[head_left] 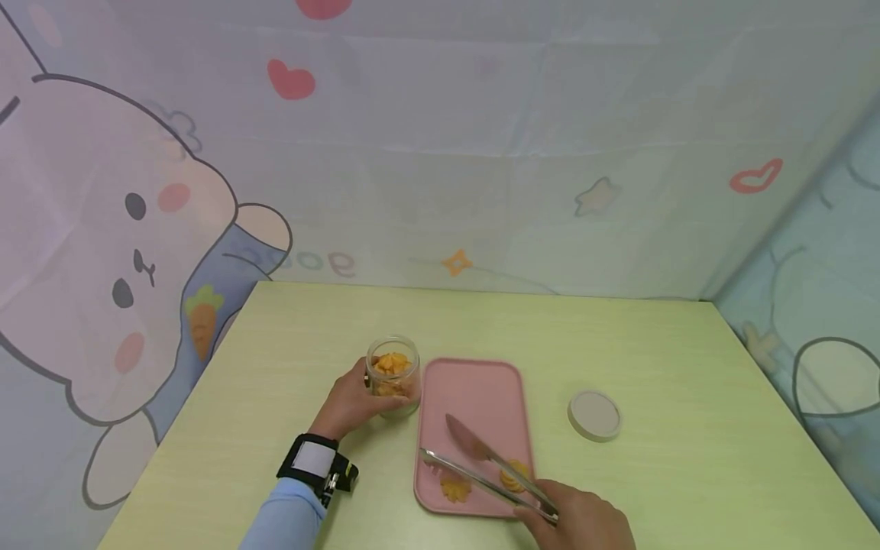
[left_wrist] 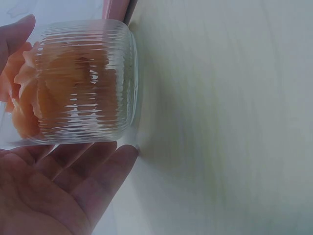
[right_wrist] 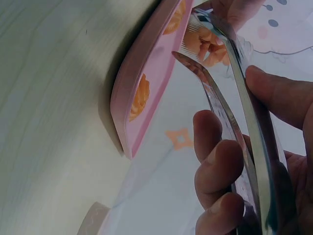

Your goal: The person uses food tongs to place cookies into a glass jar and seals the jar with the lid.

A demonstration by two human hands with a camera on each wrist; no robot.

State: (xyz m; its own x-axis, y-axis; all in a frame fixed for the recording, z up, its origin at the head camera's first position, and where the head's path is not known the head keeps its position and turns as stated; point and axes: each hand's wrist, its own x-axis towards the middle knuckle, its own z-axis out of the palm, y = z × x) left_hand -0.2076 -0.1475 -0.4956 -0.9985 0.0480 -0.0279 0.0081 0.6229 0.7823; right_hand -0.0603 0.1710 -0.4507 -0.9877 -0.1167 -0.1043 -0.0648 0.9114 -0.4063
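Note:
My left hand (head_left: 351,401) holds a ribbed glass jar (left_wrist: 88,83) upright at the tray's left side, thumb on the near side. Orange ridged cookies (head_left: 392,363) fill much of the jar, and its mouth is uncovered. In my right hand (head_left: 584,519) are metal tongs (head_left: 470,475), gripped near the joined end. Their two arms stand spread over the pink tray (head_left: 474,389), with nothing between the tips. Two cookies lie toward the tray's near end: a flower-shaped one (head_left: 454,487) and a round swirled one (head_left: 512,475), partly behind the tongs.
A round pale lid (head_left: 595,415) lies on the light wooden table (head_left: 660,367), right of the tray. Behind the table's far edge hangs a printed cloth (head_left: 481,153) with a cartoon bear, and another cloth panel (head_left: 825,305) closes the right side.

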